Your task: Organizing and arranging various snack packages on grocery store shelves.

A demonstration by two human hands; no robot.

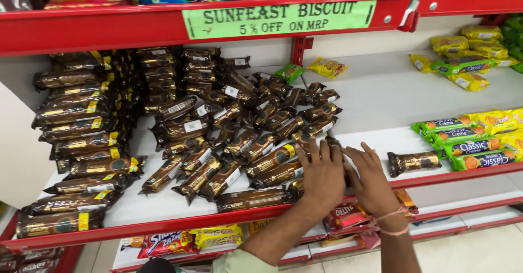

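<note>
Both my hands rest side by side on the white shelf board (376, 96) near its front edge. My left hand (322, 175) lies palm down on the right end of a loose heap of dark brown biscuit packs (239, 142), fingers spread over one pack. My right hand (370, 177), with a thread band at the wrist, lies flat just to its right, fingers on the packs under it. A single brown pack (414, 163) lies apart to the right of my right hand.
Stacked brown packs (81, 137) fill the shelf's left side. Green and yellow cream biscuit packs (474, 142) sit at the right, more yellow packs (468, 55) farther back. A red shelf rail with a green paper sign (278, 18) runs overhead. Lower shelves hold red and yellow packs (185, 240).
</note>
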